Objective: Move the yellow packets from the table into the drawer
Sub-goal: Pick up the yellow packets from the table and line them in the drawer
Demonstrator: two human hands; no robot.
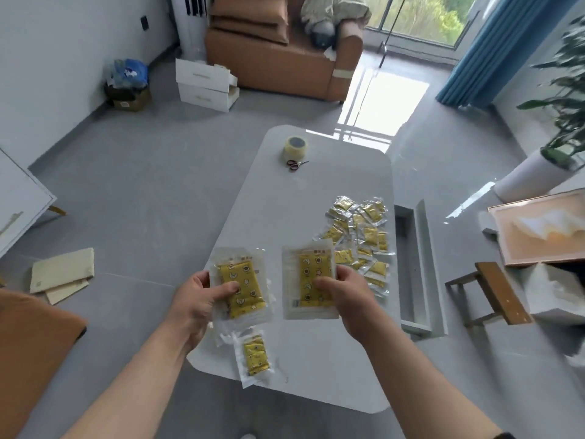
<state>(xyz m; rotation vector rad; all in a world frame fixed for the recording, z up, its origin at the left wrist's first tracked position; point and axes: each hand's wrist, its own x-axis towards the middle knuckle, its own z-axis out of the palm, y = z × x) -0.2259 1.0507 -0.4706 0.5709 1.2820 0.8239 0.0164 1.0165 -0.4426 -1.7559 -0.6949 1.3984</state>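
My left hand (pixel 198 301) grips a yellow packet in clear wrap (pixel 242 277) above the near left part of the white table (pixel 316 191), thumb across its front. My right hand (pixel 343 294) holds a second yellow packet (pixel 311 278) by its right edge. Another packet (pixel 256 356) lies on the table near its front edge, just below my left hand. A heap of several yellow packets (pixel 361 239) covers the table's right side. The open drawer (pixel 422 267) juts out from the table's right side, beyond the heap.
A tape roll (pixel 296 147) and scissors (pixel 296 164) sit at the table's far end. A wooden stool (pixel 495 293) and boxes stand right of the drawer. White drawer units (pixel 205 85), a brown sofa (pixel 285 58) and a potted plant (pixel 544 166) stand farther off.
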